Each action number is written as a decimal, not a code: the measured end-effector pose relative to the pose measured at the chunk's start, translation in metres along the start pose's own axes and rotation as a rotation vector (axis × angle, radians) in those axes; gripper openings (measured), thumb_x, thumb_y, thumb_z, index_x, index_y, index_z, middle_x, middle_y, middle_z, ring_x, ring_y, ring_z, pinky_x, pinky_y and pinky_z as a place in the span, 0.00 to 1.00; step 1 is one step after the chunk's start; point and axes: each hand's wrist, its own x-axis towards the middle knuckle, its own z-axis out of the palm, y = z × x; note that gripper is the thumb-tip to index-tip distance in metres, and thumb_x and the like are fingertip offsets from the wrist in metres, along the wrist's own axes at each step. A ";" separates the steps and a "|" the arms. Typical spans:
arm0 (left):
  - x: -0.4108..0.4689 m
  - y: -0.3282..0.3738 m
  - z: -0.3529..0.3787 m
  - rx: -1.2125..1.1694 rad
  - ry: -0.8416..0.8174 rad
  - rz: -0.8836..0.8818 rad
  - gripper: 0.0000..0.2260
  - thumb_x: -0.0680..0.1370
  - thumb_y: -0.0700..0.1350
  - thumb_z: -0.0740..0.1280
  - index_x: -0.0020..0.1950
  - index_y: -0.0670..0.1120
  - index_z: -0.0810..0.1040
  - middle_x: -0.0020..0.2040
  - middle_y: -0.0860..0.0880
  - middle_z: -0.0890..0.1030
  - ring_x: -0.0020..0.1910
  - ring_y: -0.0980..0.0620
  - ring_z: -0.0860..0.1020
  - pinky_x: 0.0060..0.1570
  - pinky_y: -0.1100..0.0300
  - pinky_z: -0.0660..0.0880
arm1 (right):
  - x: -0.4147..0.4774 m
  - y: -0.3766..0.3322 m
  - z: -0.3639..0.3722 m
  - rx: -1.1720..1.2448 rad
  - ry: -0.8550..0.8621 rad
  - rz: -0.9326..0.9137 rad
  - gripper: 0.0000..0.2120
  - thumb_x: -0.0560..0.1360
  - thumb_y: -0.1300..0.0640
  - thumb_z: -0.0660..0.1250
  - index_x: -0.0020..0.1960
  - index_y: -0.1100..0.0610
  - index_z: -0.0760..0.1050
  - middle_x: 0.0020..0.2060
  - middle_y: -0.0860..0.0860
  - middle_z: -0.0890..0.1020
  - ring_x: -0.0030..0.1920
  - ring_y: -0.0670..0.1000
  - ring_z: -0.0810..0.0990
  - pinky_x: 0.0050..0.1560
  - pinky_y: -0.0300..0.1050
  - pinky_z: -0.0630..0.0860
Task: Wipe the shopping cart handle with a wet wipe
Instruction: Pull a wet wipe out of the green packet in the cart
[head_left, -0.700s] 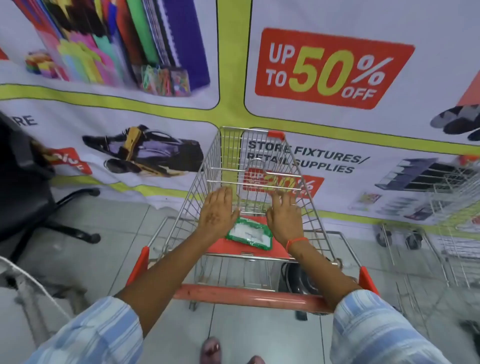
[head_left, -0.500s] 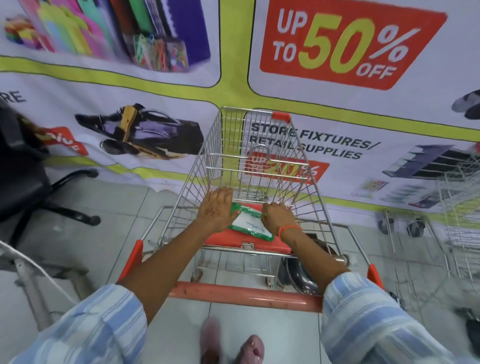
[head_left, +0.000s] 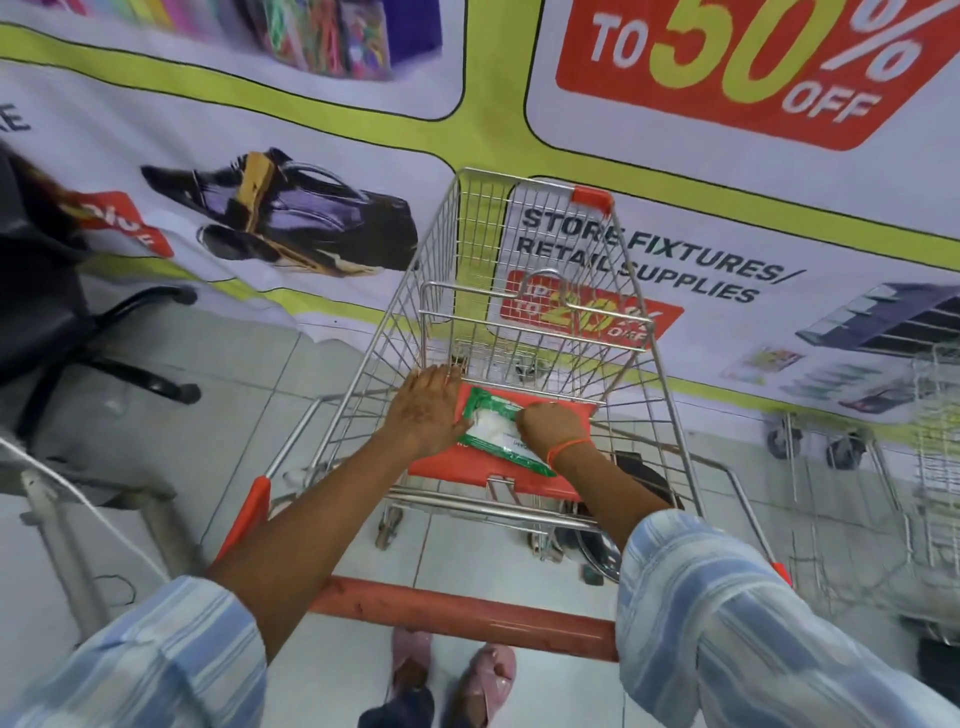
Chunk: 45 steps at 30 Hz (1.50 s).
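Mid-frame, we are pressing our flat, open left hand (head_left: 428, 410) beside the wipe pack (head_left: 498, 434) lying on the cart's red seat flap (head_left: 457, 465), our right hand (head_left: 553, 428) pinching its top, the red handle (head_left: 467, 616) lying untouched below.

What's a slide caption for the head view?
Both hands, left hand and right hand, on the wet wipe pack lying on the cart's red seat flap; handle not yet wiped.

Both hands have come down onto the wipes pack (head_left: 493, 431) on the red child seat (head_left: 519, 475). Left hand (head_left: 428, 410), earlier raised above the seat, now lies flat against the pack's left edge. Right hand (head_left: 553, 428) has curled, fingers pinching at the pack's top. Camera has tilted down and moved closer.
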 end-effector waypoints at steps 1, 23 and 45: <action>0.000 0.000 -0.001 -0.002 0.001 0.002 0.33 0.79 0.57 0.55 0.75 0.40 0.45 0.77 0.40 0.51 0.75 0.43 0.50 0.75 0.48 0.47 | 0.000 -0.001 -0.001 -0.010 0.006 -0.004 0.11 0.75 0.67 0.59 0.52 0.63 0.78 0.50 0.60 0.83 0.51 0.62 0.81 0.48 0.52 0.78; -0.016 -0.001 -0.041 -0.319 -0.001 0.092 0.37 0.72 0.45 0.72 0.74 0.44 0.54 0.75 0.43 0.59 0.73 0.42 0.59 0.72 0.48 0.59 | -0.054 0.029 -0.066 0.815 0.109 -0.035 0.06 0.70 0.62 0.69 0.35 0.58 0.75 0.35 0.54 0.79 0.38 0.52 0.77 0.34 0.36 0.71; -0.076 0.044 -0.078 -0.913 0.277 0.224 0.06 0.71 0.37 0.72 0.45 0.46 0.80 0.58 0.46 0.79 0.57 0.47 0.75 0.61 0.46 0.72 | -0.127 0.023 -0.088 1.691 0.162 -0.024 0.15 0.75 0.69 0.57 0.34 0.56 0.70 0.31 0.53 0.69 0.28 0.44 0.72 0.23 0.31 0.72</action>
